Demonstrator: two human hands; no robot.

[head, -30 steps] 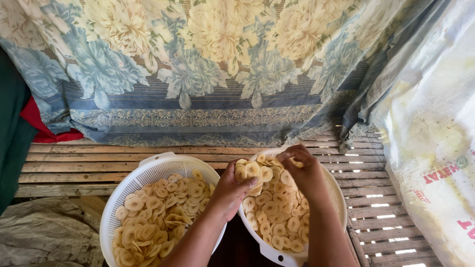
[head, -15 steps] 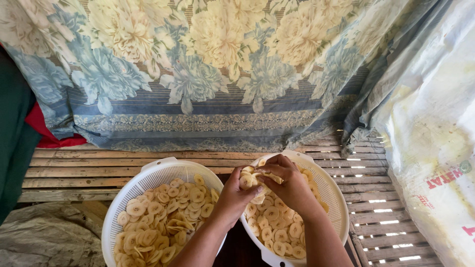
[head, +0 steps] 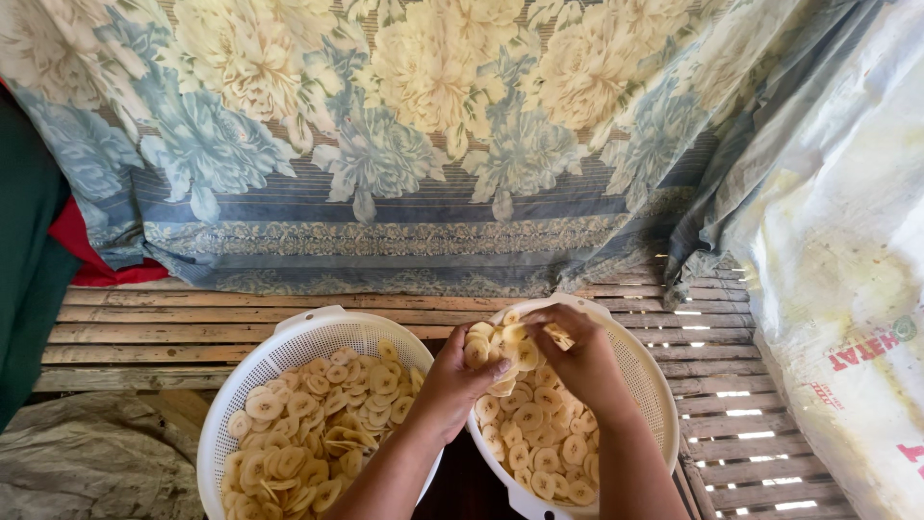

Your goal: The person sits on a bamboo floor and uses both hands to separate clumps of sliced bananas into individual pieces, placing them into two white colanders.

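We see two white slotted baskets side by side on a slatted wooden worktop (head: 144, 332), each filled with pale yellow banana slices. Our left hand (head: 450, 380) reaches across from the rim of the left basket (head: 289, 342) into the right basket (head: 647, 385), and our right hand (head: 577, 358) meets it there above the near-left part of that basket. Between them sits a clump of stuck-together slices (head: 496, 349), held just above the loose slices (head: 539, 433) lying in the right basket. The fingers of the left hand are curled around the clump from the left, gripping it, while the fingers of the right hand pinch its upper edge from the right, closed on a few slices. The left basket holds its own heap of slices (head: 318, 424), untouched by either hand. Behind the baskets a floral cloth (head: 404, 144) in cream and blue hangs down to the worktop, and a white printed sack (head: 847, 270) stands at the right. A grey sack (head: 87, 462) lies at lower left.
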